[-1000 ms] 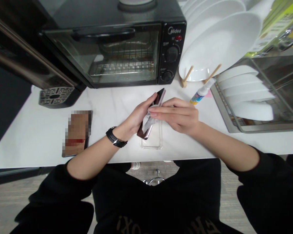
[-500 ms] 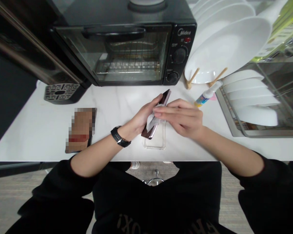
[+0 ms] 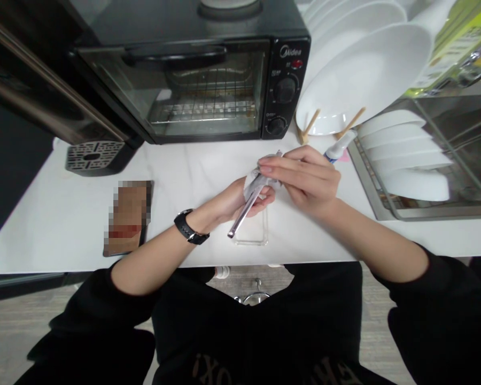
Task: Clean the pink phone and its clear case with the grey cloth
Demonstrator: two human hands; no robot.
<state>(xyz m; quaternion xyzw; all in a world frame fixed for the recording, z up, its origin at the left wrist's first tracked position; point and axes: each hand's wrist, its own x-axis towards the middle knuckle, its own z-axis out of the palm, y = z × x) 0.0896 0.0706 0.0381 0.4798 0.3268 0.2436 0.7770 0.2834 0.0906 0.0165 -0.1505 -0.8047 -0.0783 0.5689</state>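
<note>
Over the counter, my left hand is closed around a thin phone, turned so that its pinkish metal edge faces up. My right hand pinches a crumpled white tissue against the phone. The fingertips of my right hand press near the phone's upper part, and the tissue partly covers it. A clear phone case lies on the counter just below the hands, partly hidden by them. Behind my right hand stands a small spray bottle with a white top, its lower part hidden by the hand.
Another phone-like slab, blurred out, lies left on the white counter. A black toaster oven stands at the back, beside a machine with a drip tray. White plates and a rack of bowls are at right.
The phone has turned from showing its dark face to showing its narrow edge. My right hand with the tissue has shifted slightly up and right. The whole view has moved a little.
</note>
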